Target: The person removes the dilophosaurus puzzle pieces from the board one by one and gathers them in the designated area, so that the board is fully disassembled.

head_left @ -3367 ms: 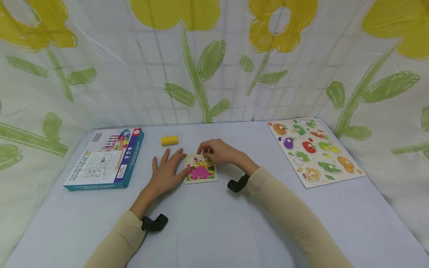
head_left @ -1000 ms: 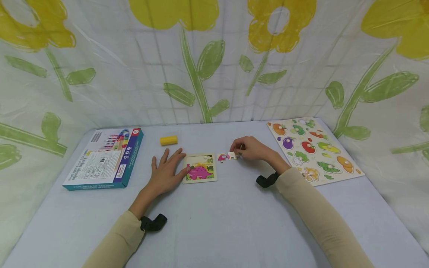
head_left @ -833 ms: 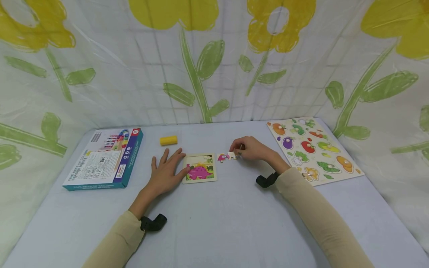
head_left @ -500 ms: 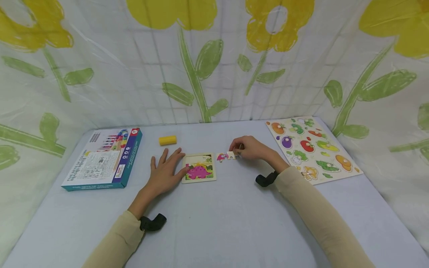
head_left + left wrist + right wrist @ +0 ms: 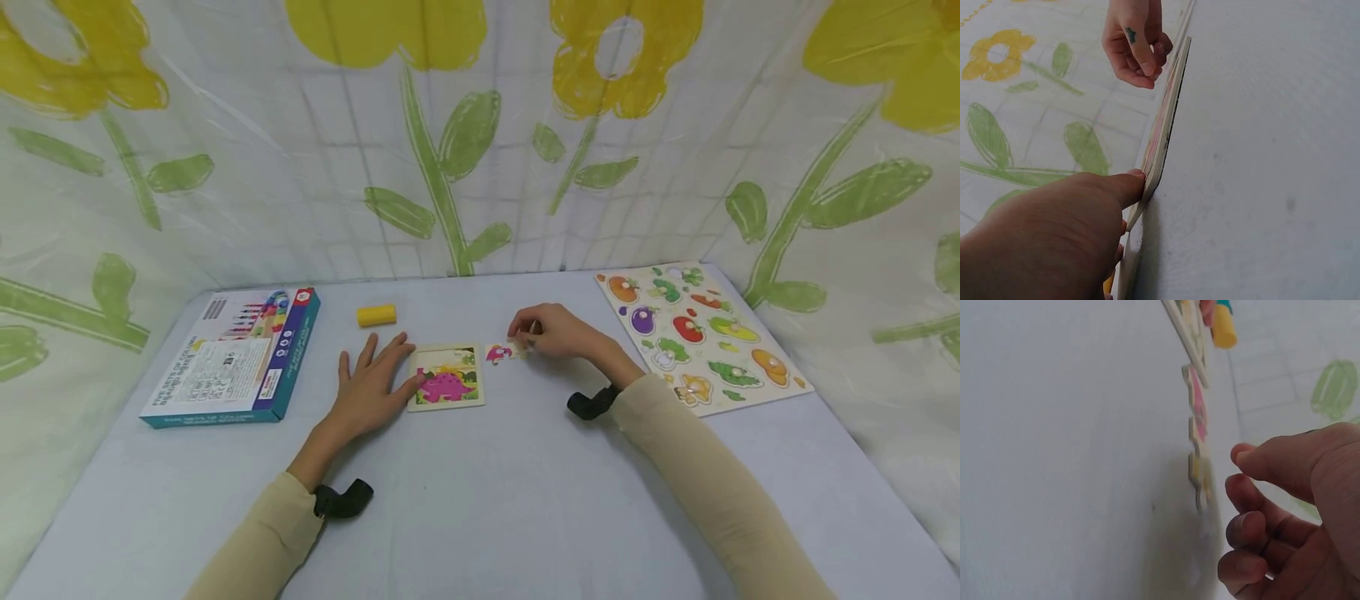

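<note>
A small square wooden jigsaw puzzle with a pink dinosaur lies mid-table. Bare wood shows at its upper left. My left hand is spread flat beside it, its thumb resting on the puzzle's left edge; the left wrist view also shows the thumb on the frame. Just right of the puzzle lies a pink puzzle piece, with a yellowish puzzle piece next to it. Over that second piece, my right hand has loosely bent fingers. In the right wrist view nothing shows between thumb and forefinger.
A yellow cylinder lies behind my left hand. At the left is a flat teal-edged box. A vegetable peg puzzle board lies at the right, near my right forearm. A flower-printed curtain hangs along the table's back edge.
My right hand went from the puzzle to the pieces on its right. The second piece showed a blank white face half a second ago; now its coloured side shows. My left hand stays put.
</note>
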Demonstrator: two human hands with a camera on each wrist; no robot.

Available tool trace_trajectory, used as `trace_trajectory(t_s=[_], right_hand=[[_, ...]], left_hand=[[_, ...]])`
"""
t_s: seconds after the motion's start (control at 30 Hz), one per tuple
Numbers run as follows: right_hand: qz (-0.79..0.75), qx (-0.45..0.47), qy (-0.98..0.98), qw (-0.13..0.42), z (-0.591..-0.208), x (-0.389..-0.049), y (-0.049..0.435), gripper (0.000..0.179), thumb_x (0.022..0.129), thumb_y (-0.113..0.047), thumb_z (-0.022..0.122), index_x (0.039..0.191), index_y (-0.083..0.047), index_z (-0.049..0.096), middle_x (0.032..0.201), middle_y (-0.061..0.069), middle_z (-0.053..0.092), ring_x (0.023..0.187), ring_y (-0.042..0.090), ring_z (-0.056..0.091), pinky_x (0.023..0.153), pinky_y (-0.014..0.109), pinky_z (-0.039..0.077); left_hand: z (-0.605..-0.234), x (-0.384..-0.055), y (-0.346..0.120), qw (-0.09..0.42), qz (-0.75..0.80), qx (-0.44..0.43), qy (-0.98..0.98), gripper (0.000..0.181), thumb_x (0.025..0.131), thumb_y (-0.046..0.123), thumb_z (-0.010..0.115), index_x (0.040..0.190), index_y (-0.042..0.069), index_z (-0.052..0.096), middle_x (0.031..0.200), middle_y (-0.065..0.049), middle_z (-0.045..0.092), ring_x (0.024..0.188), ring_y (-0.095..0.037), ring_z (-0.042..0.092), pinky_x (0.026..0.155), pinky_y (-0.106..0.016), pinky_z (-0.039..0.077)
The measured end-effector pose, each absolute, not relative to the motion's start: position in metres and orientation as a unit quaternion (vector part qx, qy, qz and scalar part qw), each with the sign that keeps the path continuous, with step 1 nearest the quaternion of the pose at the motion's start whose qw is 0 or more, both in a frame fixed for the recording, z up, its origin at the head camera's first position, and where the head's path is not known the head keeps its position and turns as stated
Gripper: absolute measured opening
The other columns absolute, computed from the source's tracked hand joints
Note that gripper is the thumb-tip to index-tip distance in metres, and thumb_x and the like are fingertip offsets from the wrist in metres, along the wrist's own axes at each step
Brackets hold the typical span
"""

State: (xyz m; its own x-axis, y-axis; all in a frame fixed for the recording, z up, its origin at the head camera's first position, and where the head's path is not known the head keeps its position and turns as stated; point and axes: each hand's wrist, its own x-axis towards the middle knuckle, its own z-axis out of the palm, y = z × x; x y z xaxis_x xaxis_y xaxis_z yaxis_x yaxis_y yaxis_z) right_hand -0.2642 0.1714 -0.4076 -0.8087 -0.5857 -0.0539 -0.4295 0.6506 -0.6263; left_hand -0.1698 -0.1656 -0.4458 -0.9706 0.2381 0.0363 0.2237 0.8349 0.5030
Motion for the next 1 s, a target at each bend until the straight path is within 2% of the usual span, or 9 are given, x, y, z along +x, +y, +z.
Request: trace_trajectory(t_s=[0.4, 0.7, 1.0], right_hand=[[-0.329, -0.325, 0.871, 0.164, -0.409, -0.257, 0.132, 0.015, 0.101, -0.009, 0.067, 0.112, -0.013, 0.076, 0.092, 0.001, 0.074, 0.072, 0.012, 0.062, 0.070, 0.026, 0.051], [-0.288, -0.363, 0.871, 0.163, -0.406, -0.249, 0.106, 0.018, 0.100, -0.011, 0.071, 0.117, -0.012, 0.077, 0.095, 0.002, 0.074, 0.082, 0.011, 0.062, 0.078, 0.024, 0.053], [-0.259, -0.370, 0.874, 0.178, -0.403, -0.247, 0.098, 0.021, 0.098, -0.012, 0.075, 0.119, -0.012, 0.077, 0.093, 0.001, 0.073, 0.084, 0.010, 0.062, 0.080, 0.023, 0.052]], left_hand=[[-0.445, -0.170, -0.164, 0.016, 0.261, 0.122, 0.957, 0.064, 0.104, 0.045, 0.062, 0.158, 0.015, 0.047, 0.175, -0.011, 0.032, 0.166, -0.049, 0.005, 0.124, -0.080, -0.011], [-0.443, -0.169, -0.162, 0.017, 0.257, 0.120, 0.959, 0.064, 0.104, 0.045, 0.062, 0.158, 0.015, 0.048, 0.175, -0.011, 0.033, 0.165, -0.049, 0.006, 0.124, -0.080, -0.010], [-0.443, -0.169, -0.162, 0.017, 0.255, 0.118, 0.960, 0.064, 0.103, 0.045, 0.063, 0.158, 0.015, 0.049, 0.175, -0.011, 0.033, 0.165, -0.050, 0.006, 0.124, -0.080, -0.010]])
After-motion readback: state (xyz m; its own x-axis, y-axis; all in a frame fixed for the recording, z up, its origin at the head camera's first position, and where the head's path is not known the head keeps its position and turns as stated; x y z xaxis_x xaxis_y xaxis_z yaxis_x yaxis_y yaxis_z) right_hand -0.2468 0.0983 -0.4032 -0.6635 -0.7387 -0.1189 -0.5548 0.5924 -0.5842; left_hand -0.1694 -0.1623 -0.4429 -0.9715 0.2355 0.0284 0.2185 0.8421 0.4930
